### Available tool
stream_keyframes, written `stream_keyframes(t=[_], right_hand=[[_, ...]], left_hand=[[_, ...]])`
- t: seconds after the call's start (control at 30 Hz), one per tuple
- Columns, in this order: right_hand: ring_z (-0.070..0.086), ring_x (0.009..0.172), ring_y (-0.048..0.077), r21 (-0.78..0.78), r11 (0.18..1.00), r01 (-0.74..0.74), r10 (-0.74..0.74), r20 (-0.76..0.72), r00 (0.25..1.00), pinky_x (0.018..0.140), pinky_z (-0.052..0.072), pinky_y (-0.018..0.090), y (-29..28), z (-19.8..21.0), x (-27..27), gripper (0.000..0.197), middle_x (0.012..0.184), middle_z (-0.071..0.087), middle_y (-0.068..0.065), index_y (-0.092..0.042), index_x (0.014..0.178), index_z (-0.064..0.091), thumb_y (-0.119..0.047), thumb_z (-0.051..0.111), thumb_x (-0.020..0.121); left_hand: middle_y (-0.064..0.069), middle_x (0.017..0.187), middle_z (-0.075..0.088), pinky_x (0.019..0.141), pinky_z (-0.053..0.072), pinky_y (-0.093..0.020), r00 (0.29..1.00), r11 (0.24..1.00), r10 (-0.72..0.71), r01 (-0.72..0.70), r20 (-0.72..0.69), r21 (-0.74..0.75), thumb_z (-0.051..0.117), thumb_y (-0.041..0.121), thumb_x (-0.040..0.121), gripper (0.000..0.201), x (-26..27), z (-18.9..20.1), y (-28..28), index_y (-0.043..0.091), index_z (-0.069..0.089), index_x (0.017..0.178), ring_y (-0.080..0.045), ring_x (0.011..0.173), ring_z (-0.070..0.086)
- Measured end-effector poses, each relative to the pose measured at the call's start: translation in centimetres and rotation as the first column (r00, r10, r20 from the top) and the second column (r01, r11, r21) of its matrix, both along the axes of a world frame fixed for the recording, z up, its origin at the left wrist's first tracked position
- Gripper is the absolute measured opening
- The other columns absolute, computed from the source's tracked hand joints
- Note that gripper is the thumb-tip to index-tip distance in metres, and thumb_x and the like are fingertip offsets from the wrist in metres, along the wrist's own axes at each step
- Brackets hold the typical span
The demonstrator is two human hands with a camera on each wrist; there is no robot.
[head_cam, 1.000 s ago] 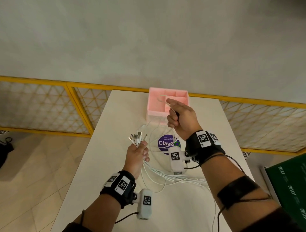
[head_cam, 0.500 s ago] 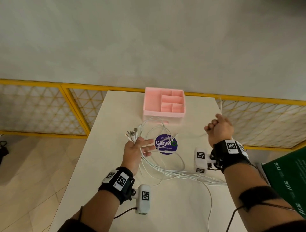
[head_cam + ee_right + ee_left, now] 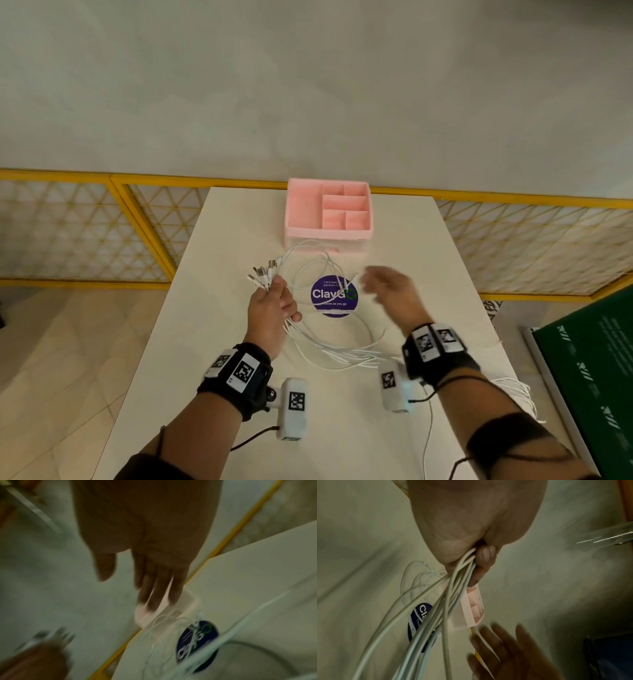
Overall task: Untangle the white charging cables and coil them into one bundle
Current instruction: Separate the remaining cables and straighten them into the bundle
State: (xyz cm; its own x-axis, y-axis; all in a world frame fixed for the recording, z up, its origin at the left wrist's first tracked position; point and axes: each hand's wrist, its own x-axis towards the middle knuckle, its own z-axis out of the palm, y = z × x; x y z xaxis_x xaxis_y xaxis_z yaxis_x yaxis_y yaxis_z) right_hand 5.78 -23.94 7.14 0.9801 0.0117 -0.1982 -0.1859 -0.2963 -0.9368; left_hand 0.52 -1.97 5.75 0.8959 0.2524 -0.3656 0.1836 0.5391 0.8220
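Observation:
My left hand (image 3: 274,301) grips a bunch of white charging cables (image 3: 329,346) just below their plug ends (image 3: 262,275), which fan out up and left of the fist. In the left wrist view the cables (image 3: 452,588) run out from under the curled fingers (image 3: 485,555). The loose lengths loop over the white table (image 3: 219,342) and trail off to the right. My right hand (image 3: 383,291) hovers blurred over the table with fingers straight and nothing in it; the right wrist view shows its fingers (image 3: 154,588) spread.
A pink divided organizer box (image 3: 327,214) stands at the table's far end. A round purple sticker (image 3: 334,294) lies under the cable loops. More cable (image 3: 517,390) hangs near the right table edge. A yellow railing (image 3: 102,178) runs behind; a green board (image 3: 589,370) stands at right.
My right hand let go of the cable it held and swung back left toward the middle, fingers now straight. The left hand's fingers closed round the bunch again.

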Motion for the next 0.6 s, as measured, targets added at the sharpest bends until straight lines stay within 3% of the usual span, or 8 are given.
stream_keyframes(t=[0.03,0.1,0.17,0.23,0.33,0.47,0.53,0.6], right_hand=[[0.068,0.083,0.013,0.049,0.978,-0.205,0.208,-0.058,0.976,0.078,0.05,0.024,2.0,0.0,-0.8,0.034,0.101,0.073,0.01,-0.005,0.12,0.065,-0.017,0.072,0.089],[0.064,0.075,0.008,0.031,0.849,-0.527,0.526,-0.141,0.839,0.071,0.046,0.017,6.0,-0.3,-2.4,0.04,0.085,0.071,-0.004,-0.012,0.115,0.066,-0.032,0.078,0.083],[0.058,0.065,0.01,-0.001,0.773,-0.635,0.627,-0.154,0.763,0.067,0.043,0.022,8.5,-1.6,-3.2,0.037,0.071,0.064,-0.005,-0.016,0.097,0.064,-0.044,0.079,0.078],[0.059,0.056,0.013,0.013,0.771,-0.637,0.627,-0.191,0.755,0.065,0.045,0.025,9.2,-2.5,-3.7,0.031,0.065,0.065,0.001,-0.016,0.083,0.063,-0.046,0.071,0.085],[0.051,0.046,0.016,-0.052,0.787,-0.615,0.589,-0.238,0.773,0.054,0.046,0.027,8.3,-3.4,-4.4,0.041,0.059,0.054,0.002,-0.016,0.073,0.058,-0.052,0.061,0.09],[0.049,0.043,0.019,-0.121,0.81,-0.574,0.507,-0.346,0.789,0.05,0.042,0.027,5.8,-4.8,-3.8,0.045,0.059,0.049,0.001,-0.017,0.069,0.049,-0.057,0.065,0.085],[0.051,0.049,0.017,-0.245,0.771,-0.588,0.47,-0.405,0.785,0.054,0.041,0.024,4.3,-5.0,-3.2,0.045,0.062,0.05,-0.001,-0.017,0.07,0.051,-0.056,0.067,0.084],[0.061,0.069,0.018,-0.488,0.646,-0.587,0.42,-0.416,0.807,0.062,0.04,0.025,2.7,-5.7,-2.9,0.044,0.074,0.059,0.001,-0.016,0.081,0.062,-0.059,0.066,0.084]], left_hand=[[0.005,0.054,0.032,0.048,0.033,-0.027,1.0,1.0,-0.001,0.001,0.009,-0.013,0.041,0.024,0.108,0.036,0.1,0.2,-0.2,0.017,0.046,0.073,-0.011,0.045,0.028],[0.003,0.056,0.031,0.048,0.037,-0.027,1.0,0.998,0.008,-0.006,0.028,-0.057,0.04,0.024,0.108,0.035,0.1,0.7,-0.5,0.015,0.045,0.075,-0.012,0.045,0.029],[0.002,0.056,0.032,0.048,0.039,-0.028,1.0,0.994,0.022,-0.019,0.02,-0.112,0.042,0.026,0.108,0.032,0.1,1.3,-0.5,0.014,0.046,0.078,-0.012,0.045,0.031],[0.001,0.056,0.035,0.052,0.041,-0.03,0.999,0.99,0.033,-0.031,0.013,-0.14,0.043,0.027,0.107,0.029,0.0,1.5,0.1,0.014,0.046,0.081,-0.014,0.046,0.037],[-0.001,0.061,0.045,0.06,0.043,-0.033,0.999,0.99,0.029,-0.025,0.032,-0.141,0.041,0.025,0.107,0.028,0.0,1.4,1.4,0.014,0.046,0.082,-0.016,0.054,0.046],[0.002,0.06,0.04,0.055,0.043,-0.03,0.999,0.987,0.01,-0.003,0.045,-0.162,0.04,0.022,0.107,0.031,-0.2,0.7,1.5,0.015,0.046,0.078,-0.012,0.048,0.037],[0.004,0.057,0.034,0.05,0.041,-0.028,0.998,0.989,-0.008,0.017,0.062,-0.147,0.039,0.02,0.107,0.032,-0.4,0.3,1.5,0.015,0.045,0.076,-0.01,0.045,0.032],[0.005,0.056,0.033,0.048,0.04,-0.027,0.997,0.989,-0.026,0.036,0.072,-0.14,0.038,0.019,0.107,0.032,-0.4,0.0,1.4,0.015,0.045,0.076,-0.009,0.044,0.031]])
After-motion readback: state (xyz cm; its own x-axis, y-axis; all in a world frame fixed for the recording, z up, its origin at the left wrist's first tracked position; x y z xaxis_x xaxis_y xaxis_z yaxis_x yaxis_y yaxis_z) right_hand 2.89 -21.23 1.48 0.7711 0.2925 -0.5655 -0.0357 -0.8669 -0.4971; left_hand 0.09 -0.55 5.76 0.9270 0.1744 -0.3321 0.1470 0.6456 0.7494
